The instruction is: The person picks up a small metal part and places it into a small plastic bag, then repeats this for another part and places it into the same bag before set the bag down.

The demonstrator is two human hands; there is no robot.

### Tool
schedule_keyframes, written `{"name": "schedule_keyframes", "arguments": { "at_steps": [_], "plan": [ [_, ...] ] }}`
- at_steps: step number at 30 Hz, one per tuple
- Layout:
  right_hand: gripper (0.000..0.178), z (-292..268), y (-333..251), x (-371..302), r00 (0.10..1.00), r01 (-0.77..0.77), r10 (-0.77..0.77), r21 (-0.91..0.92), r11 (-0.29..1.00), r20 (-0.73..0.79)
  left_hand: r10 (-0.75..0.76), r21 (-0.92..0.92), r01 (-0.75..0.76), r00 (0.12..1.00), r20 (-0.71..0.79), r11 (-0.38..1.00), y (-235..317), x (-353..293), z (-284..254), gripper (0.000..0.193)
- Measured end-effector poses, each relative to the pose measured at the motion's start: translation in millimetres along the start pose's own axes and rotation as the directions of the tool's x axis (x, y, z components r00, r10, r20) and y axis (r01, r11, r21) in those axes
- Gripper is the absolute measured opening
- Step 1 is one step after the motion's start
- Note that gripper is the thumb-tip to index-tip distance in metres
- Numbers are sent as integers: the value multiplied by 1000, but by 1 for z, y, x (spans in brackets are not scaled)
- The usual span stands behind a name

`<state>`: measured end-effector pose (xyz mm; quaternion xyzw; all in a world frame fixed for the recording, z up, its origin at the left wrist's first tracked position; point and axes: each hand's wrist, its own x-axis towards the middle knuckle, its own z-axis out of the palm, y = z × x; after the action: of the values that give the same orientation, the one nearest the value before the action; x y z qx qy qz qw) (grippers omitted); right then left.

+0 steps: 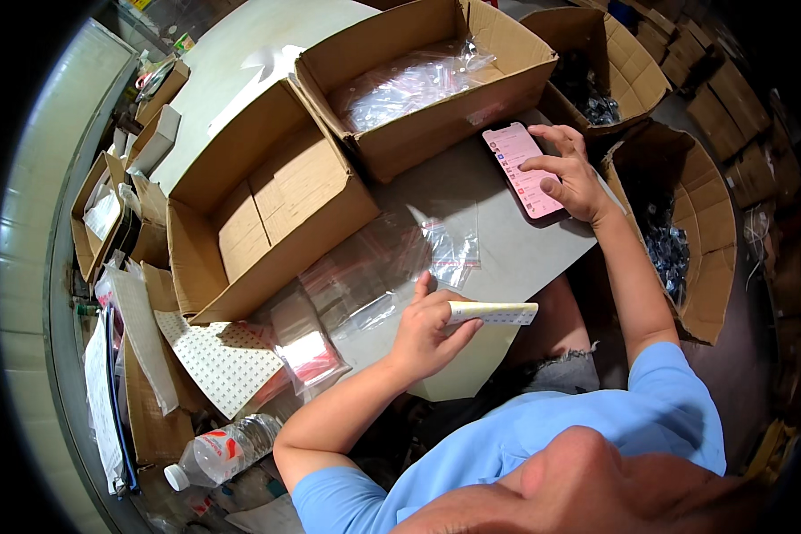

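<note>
My left hand (429, 331) is closed on a sticker sheet (498, 313), seen nearly edge-on, pale with rows of small printed marks. Over the right side of the table, my right hand (571, 178) has its fingers apart. A fingertip is at the lit screen of a phone (527, 182) lying face up, and I cannot tell whether it presses. Clear zip bags (452, 238) lie flat on the table just beyond my left hand. Left of that hand is another clear bag (304, 347) with something reddish in it.
An empty-looking cardboard box (271, 222) and a box of clear bags (418, 84) stand beyond my hands. Two boxes (694, 222) (636, 67) with dark wrapped items stand at the right. A sticker sheet (218, 360) and a plastic bottle (227, 452) lie at the left.
</note>
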<state>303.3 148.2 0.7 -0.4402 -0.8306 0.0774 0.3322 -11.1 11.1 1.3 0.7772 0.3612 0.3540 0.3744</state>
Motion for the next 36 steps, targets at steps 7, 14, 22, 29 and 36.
{"name": "schedule_keyframes", "arguments": {
  "at_steps": [7, 14, 22, 29, 36],
  "plan": [
    [57, -3, -8, 3, 999, 44, -44, -212, 976, 2, -20, -7, 20, 1000, 17, 1000, 1, -1, -1, 9],
    [56, -14, -27, 7, 992, 114, -84, -357, 927, 99, -10, -6, 10, 1000, 12, 1000, 1, -1, -1, 11],
    [52, -15, -32, 13, 991, 119, -86, -371, 921, 105, -21, -15, 21, 1000, 15, 1000, 0, -1, -2, 10],
    [50, -18, -35, 13, 987, 151, -113, -392, 907, 118, -9, -25, 9, 1000, 8, 1000, -1, -2, 1, 8],
    [51, -20, -40, 17, 983, 160, -106, -414, 896, 151, -28, -34, 28, 999, 18, 999, -1, -2, 0, 8]
  ]
}}
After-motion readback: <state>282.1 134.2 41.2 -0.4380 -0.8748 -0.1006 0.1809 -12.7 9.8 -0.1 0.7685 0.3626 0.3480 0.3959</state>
